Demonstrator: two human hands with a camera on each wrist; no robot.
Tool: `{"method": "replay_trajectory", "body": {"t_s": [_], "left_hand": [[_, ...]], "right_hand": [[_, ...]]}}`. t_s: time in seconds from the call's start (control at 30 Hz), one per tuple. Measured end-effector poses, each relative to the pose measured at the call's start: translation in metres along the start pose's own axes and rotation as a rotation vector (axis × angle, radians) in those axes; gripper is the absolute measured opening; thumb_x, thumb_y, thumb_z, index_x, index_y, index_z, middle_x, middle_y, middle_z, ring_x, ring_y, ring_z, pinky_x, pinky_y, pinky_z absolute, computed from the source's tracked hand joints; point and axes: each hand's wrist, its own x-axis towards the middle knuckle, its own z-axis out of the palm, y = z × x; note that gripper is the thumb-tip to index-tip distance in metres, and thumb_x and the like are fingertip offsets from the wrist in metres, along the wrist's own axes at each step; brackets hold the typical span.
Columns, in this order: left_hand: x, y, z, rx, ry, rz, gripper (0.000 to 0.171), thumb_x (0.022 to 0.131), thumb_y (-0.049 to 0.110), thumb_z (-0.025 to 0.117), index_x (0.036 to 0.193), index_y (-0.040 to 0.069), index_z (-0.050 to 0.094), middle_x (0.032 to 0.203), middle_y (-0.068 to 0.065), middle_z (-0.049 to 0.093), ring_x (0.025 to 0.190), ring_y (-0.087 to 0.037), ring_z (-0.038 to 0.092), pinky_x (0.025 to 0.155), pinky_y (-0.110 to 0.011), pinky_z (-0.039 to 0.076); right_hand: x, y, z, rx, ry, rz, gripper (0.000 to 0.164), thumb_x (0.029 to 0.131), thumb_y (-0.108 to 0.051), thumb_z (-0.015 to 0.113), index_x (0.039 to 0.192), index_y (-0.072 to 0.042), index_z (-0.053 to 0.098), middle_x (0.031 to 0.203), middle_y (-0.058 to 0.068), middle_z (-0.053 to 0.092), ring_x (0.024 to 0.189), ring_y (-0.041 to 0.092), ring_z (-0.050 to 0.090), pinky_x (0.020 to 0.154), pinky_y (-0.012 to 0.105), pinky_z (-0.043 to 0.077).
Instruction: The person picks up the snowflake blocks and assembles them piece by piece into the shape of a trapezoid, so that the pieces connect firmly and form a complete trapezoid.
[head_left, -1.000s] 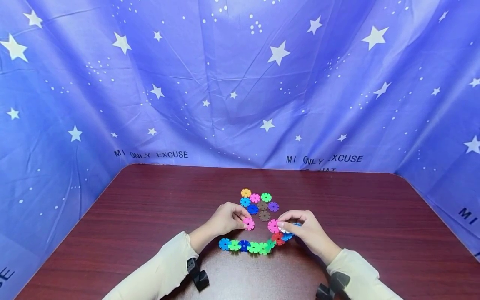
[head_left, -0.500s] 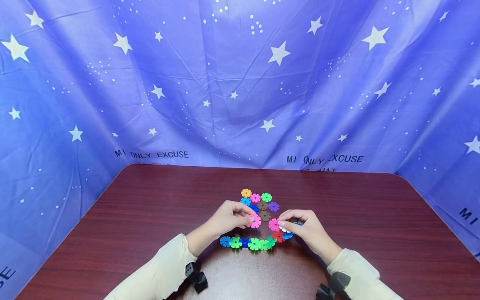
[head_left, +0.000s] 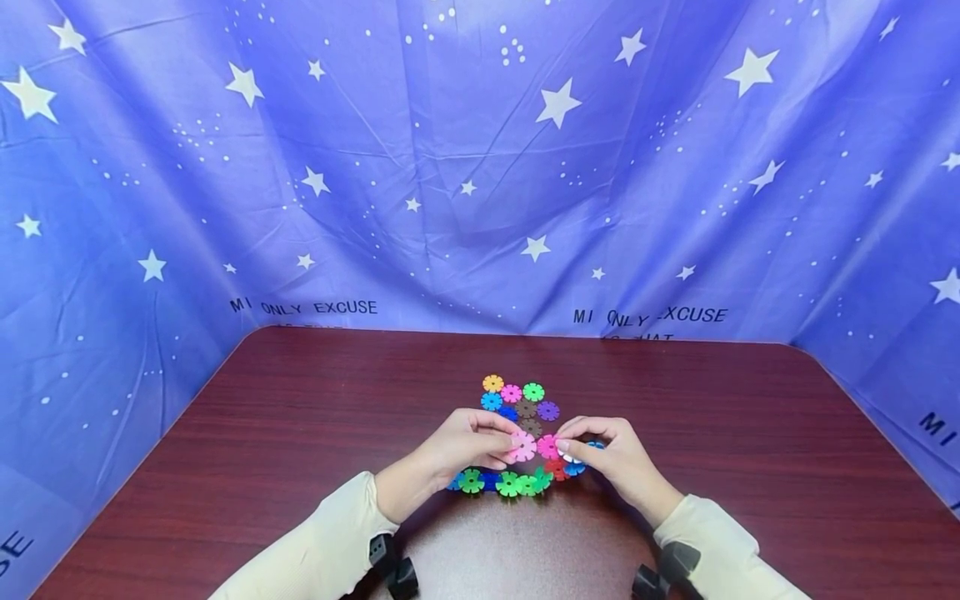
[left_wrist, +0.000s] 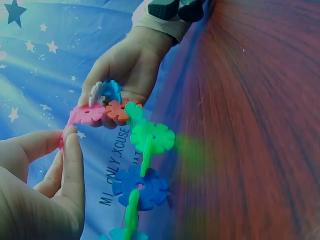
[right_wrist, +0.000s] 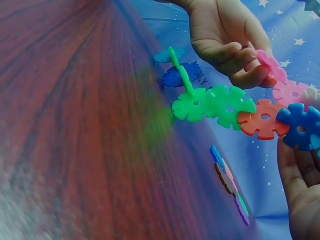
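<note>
My left hand (head_left: 468,446) pinches a pink notched plastic disc (head_left: 523,447) between thumb and fingers. Beside it is a second pink disc (head_left: 547,447), at the end of a chain of interlocked discs. In the right wrist view the two pink discs' edges meet; whether their slots engage I cannot tell. My right hand (head_left: 618,454) grips the chain near that end, by the white disc (right_wrist: 312,96) and blue discs. The chain runs on through a red disc (right_wrist: 265,119), green discs (left_wrist: 152,138) and a dark blue disc (left_wrist: 140,187), raised off the table.
Loose notched discs lie flat beyond the hands: yellow (head_left: 492,383), green (head_left: 533,392), purple (head_left: 548,411), brown (head_left: 527,408) and several others. The dark red wooden table (head_left: 337,383) ends at a starry blue cloth (head_left: 450,250).
My left hand has moved right with its pink disc, closing the gap to the chain's pink disc. The chain's left part has risen slightly. My right hand has barely moved.
</note>
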Motion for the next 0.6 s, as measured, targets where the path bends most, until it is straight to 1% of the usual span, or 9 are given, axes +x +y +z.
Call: {"method": "replay_trajectory", "body": {"t_s": [0.13, 0.27, 0.4, 0.5, 0.6], "left_hand": [[-0.0013, 0.0006, 0.0018, -0.019, -0.002, -0.022, 0.026, 0.085, 0.003, 0.064, 0.106, -0.012, 0.063, 0.072, 0.0, 0.065, 0.063, -0.009, 0.063, 0.066, -0.028, 0.056], [-0.0017, 0.0011, 0.0021, -0.046, -0.013, -0.048, 0.027, 0.086, 0.003, 0.063, 0.107, -0.012, 0.063, 0.071, 0.001, 0.066, 0.062, -0.008, 0.063, 0.066, -0.026, 0.056], [-0.0019, 0.0022, 0.003, -0.062, -0.021, -0.065, 0.026, 0.087, 0.002, 0.062, 0.108, -0.013, 0.062, 0.071, 0.001, 0.066, 0.062, -0.008, 0.063, 0.065, -0.025, 0.056], [-0.0025, 0.0029, 0.0039, -0.066, -0.031, -0.069, 0.026, 0.087, 0.002, 0.062, 0.108, -0.014, 0.062, 0.072, 0.0, 0.066, 0.063, -0.008, 0.064, 0.065, -0.025, 0.056], [-0.0027, 0.0028, 0.0046, -0.072, -0.035, -0.069, 0.027, 0.087, 0.001, 0.061, 0.109, -0.015, 0.061, 0.074, -0.002, 0.067, 0.063, -0.008, 0.064, 0.065, -0.025, 0.056]], "right_hand": [[0.0, -0.0006, -0.0001, -0.017, 0.001, 0.005, 0.006, 0.083, 0.004, 0.065, 0.088, 0.004, 0.07, 0.086, 0.0, 0.07, 0.08, 0.014, 0.064, 0.069, 0.025, 0.053], [0.0001, -0.0009, -0.0002, -0.019, 0.0, 0.0, 0.006, 0.083, 0.004, 0.065, 0.087, 0.005, 0.07, 0.086, -0.001, 0.07, 0.081, 0.013, 0.063, 0.069, 0.025, 0.053], [0.0, -0.001, -0.0003, -0.003, -0.016, -0.024, 0.007, 0.083, 0.006, 0.064, 0.087, 0.003, 0.07, 0.087, 0.004, 0.07, 0.081, 0.014, 0.064, 0.069, 0.025, 0.054], [-0.0004, -0.0012, 0.0, 0.011, -0.03, -0.035, 0.01, 0.083, 0.006, 0.065, 0.087, 0.0, 0.071, 0.087, 0.008, 0.069, 0.081, 0.016, 0.064, 0.069, 0.026, 0.054], [-0.0011, -0.0016, 0.0007, 0.021, -0.039, -0.037, 0.009, 0.083, 0.004, 0.066, 0.088, -0.001, 0.071, 0.088, 0.01, 0.069, 0.082, 0.019, 0.064, 0.069, 0.027, 0.054]]}}
